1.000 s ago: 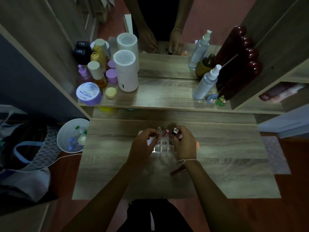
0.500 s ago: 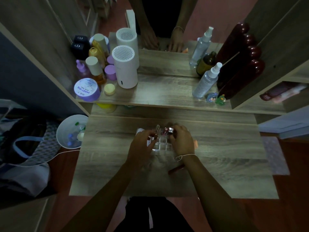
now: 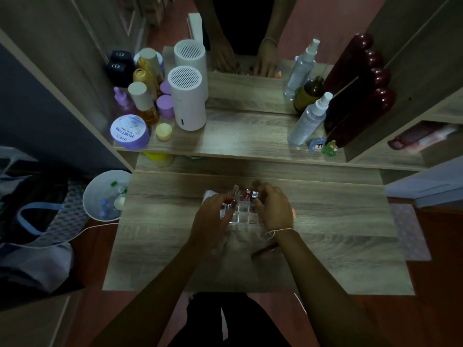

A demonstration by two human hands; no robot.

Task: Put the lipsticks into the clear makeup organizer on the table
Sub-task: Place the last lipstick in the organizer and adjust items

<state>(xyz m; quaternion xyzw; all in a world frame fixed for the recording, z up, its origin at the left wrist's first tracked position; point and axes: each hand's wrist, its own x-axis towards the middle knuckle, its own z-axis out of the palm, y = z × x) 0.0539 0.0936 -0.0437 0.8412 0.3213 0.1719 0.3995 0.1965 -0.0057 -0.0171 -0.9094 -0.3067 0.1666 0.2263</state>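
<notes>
Bare forearms, no sleeves; a thin white string [image 3: 280, 231] knotted round the right wrist; dark trousers [image 3: 225, 321] below.

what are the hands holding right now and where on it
The left hand pinches a dark red lipstick over the clear organizer. The right hand grips a silver-capped lipstick near its top.
</notes>
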